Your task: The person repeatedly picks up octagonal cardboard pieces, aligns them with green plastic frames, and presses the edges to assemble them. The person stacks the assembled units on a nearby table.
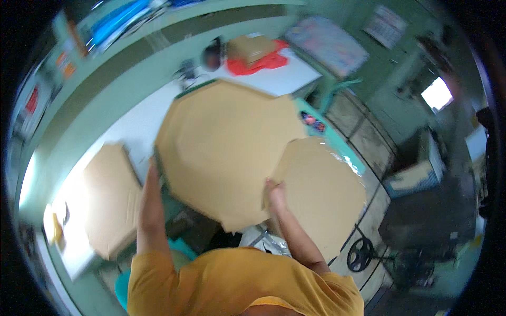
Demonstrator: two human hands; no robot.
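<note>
A large eight-sided cardboard tray point(232, 147) with a low folded rim is tilted in front of me, over the table's edge. My left hand point(152, 174) holds its left edge, fingers partly hidden and blurred. A second cardboard panel point(321, 195) lies against its right side, with shiny clear tape along the outer edge. My right hand point(275, 195) is closed on the edge where the two pieces meet, thumb on top. Whether these pieces are joined cannot be told. Another angular cardboard piece point(110, 200) rests on the white table point(139, 118) to the left.
On the table's far end are a brown box point(252, 48) on red cloth point(263, 64) and a dark object point(212, 54). A green shelf point(174, 26) runs above. A teal chair point(345, 150) stands beyond the panel. Dark machinery with a handwheel point(360, 254) stands at right.
</note>
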